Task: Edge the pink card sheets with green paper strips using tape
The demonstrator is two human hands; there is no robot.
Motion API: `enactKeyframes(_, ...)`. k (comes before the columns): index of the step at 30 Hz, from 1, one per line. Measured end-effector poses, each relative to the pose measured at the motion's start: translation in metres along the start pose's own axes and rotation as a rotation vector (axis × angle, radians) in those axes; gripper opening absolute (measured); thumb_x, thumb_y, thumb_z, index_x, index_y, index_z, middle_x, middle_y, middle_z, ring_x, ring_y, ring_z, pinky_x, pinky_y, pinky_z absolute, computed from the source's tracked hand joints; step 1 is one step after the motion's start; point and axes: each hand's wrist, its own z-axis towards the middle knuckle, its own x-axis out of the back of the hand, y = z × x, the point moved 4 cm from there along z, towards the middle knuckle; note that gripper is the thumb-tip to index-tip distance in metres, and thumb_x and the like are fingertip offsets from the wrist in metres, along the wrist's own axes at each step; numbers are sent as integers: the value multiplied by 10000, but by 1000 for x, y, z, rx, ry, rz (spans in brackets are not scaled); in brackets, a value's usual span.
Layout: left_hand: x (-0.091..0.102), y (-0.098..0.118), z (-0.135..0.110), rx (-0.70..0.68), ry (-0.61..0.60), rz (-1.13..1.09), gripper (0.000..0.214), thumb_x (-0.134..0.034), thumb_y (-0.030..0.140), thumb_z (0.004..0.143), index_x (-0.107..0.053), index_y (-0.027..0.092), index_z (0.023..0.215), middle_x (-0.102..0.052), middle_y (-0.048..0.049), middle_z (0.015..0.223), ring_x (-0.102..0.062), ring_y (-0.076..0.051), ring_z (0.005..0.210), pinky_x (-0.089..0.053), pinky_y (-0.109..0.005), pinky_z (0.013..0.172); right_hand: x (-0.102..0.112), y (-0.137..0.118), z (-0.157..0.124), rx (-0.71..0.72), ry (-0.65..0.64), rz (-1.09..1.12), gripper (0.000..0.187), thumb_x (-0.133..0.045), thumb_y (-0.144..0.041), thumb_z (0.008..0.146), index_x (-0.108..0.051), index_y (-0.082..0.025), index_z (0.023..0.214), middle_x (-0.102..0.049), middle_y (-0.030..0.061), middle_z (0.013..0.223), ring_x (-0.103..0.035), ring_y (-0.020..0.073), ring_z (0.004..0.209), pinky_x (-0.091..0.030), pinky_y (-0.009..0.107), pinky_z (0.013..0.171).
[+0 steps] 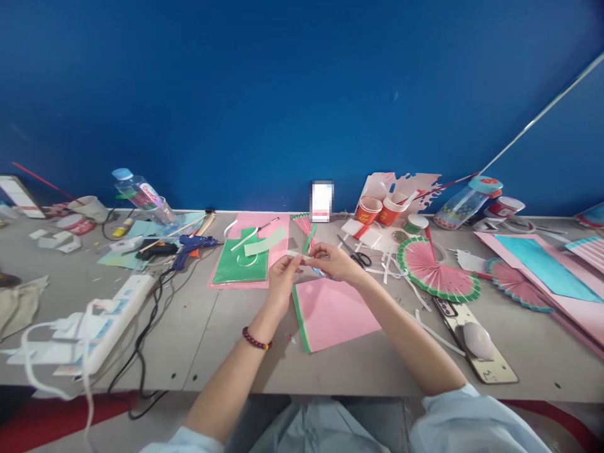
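Observation:
My left hand (284,272) and my right hand (331,259) meet above the table, and both pinch a thin pale paper strip (299,254) stretched between their fingertips. A dark bead bracelet (255,340) circles my left wrist. Below the hands lies a pink paper sheet (330,311) with a green and white border along its left edge. Behind them a pink pleated paper fan piece (304,224) lies beside a green sheet (240,263) on pink paper.
A round pink-and-green paper fan (436,272) and scissors (359,256) lie to the right, with red paper cups (380,211) behind. A phone (474,340) rests at the front right. A blue glue gun (191,245), a power strip (106,321), cables and a water bottle (144,196) crowd the left.

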Motion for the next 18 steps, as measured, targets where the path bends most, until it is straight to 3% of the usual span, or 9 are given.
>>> enactKeyframes(9,0,4,-2,-71,21,57,217,-636,395,753,-643,179,729,-660,-17,714,-617,-139,696,-463,-241,617,-1,-2,-2,-35,-62,55,386,-693,-474,670,-544,-184,877,-533,-43,695,-378,19,377,-257,176,324)
enactKeyframes(18,-3,8,-5,-149,-6,115,269,-536,443,832,-498,186,763,-670,-30,732,-646,-154,683,-475,-244,572,-1,-1,-1,-7,-117,117,335,-693,-383,690,-571,-178,925,-539,4,880,-391,5,414,-301,190,360)
